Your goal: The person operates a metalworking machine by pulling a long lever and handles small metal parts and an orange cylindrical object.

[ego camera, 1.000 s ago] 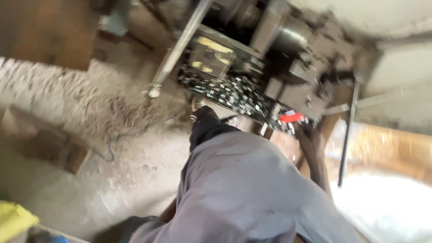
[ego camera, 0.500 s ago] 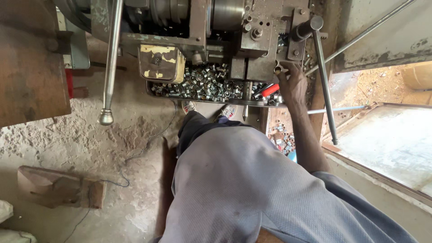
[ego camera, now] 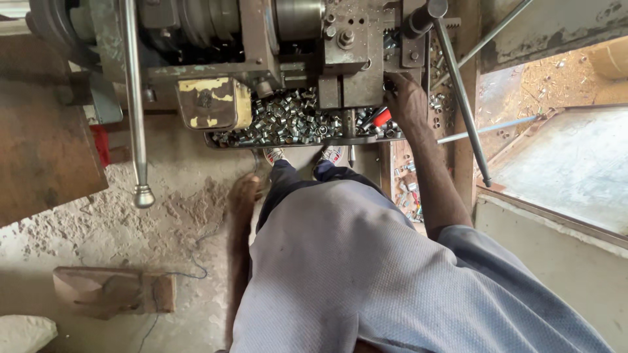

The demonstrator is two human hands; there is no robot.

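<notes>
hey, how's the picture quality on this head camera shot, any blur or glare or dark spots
Head view: mostly sharp, with the small metal rings in the tray crisply defined; daylight washes out the slab at right; the machine's upper left sits in deep shadow; the right hand is shaded against the machine; the left hand hangs low and evenly lit.

Floor (ego camera: 163, 216): bare, rough concrete, pale and dusty, with grit and debris gathered below the machine (ego camera: 261, 52), a heavy, worn grey metal unit standing at the top of the view. A wooden block (ego camera: 114, 291) lies on the floor well below and left of the machine, with a thin wire trailing beside it. A brown rusted panel (ego camera: 46, 150) stands at the machine's left. To the machine's right, a pale concrete slab (ego camera: 569, 170) lies in bright daylight, with sawdust-coloured litter (ego camera: 543, 82) beyond it.
</notes>
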